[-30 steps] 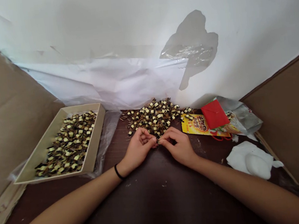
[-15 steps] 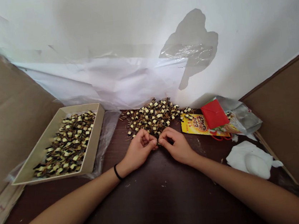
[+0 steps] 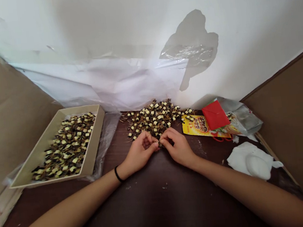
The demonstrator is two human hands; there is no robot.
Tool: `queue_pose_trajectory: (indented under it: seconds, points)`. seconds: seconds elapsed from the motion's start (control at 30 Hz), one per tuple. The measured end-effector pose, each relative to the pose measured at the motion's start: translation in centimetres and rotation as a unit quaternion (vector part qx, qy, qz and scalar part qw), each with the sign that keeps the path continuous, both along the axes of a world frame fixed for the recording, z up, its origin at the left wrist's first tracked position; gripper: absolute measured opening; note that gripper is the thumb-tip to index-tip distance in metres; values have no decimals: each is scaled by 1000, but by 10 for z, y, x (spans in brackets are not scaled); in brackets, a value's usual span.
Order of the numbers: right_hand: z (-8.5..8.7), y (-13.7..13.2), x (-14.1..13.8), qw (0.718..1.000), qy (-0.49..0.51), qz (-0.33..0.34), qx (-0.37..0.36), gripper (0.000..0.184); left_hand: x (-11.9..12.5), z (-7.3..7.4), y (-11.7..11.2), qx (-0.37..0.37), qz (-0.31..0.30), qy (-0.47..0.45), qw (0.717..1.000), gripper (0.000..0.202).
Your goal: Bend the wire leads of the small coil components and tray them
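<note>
My left hand (image 3: 141, 149) and my right hand (image 3: 177, 147) meet in front of a heap of small parts (image 3: 152, 117). Each part is dark with a pale-yellow band, and thin brown strands, perhaps wires, stick out. Thumb and forefinger of both hands pinch one small dark part (image 3: 160, 145) between them, just above the table; fingertips cover most of it. A black band circles my left wrist. To the left, a beige tray (image 3: 99, 141) holds many more of the same banded parts.
Clear plastic film (image 3: 107, 133) lies under the tray. At right are a yellow packet (image 3: 192, 125), a red packet (image 3: 215, 115), a silvery bag (image 3: 246, 119) and crumpled white tissue (image 3: 241, 158). A white wall (image 3: 130, 21) and cardboard sides (image 3: 6, 86) enclose the dark table (image 3: 151, 208).
The whole view has shifted slightly, so things appear a little further left. Both hands keep their pinch on the small part, with only slight finger movement.
</note>
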State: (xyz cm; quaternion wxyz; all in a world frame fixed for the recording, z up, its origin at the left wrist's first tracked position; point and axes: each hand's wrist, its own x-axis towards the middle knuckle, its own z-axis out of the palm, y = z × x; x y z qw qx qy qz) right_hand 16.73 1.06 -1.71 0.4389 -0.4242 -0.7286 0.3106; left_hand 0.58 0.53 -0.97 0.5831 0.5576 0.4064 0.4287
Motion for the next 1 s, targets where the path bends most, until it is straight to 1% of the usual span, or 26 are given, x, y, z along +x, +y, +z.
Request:
queue_pose_trajectory:
  seconds: [0.13,0.23,0.4,0.53,0.8,1.0]
  points:
    - [0,3,1,1000,-8,2,-2,15,0,-1,2,-8,13,0,1000,27]
    - [-1,3,1,1000,-16,-1,7,14,0,-2,2,2,15,9,1000,23]
    - [-4,1,0,999,-33,0,25,16,0,-2,2,18,-13,24,999,25]
    - [-5,1,0,998,-47,5,30,15,-1,-2,2,8,-23,47,999,28]
    - [-2,0,0,999,-12,-28,32,16,1,1,0,10,9,83,996,25]
    - [0,-1,0,1000,3,-11,29,16,3,2,-1,8,35,100,994,24]
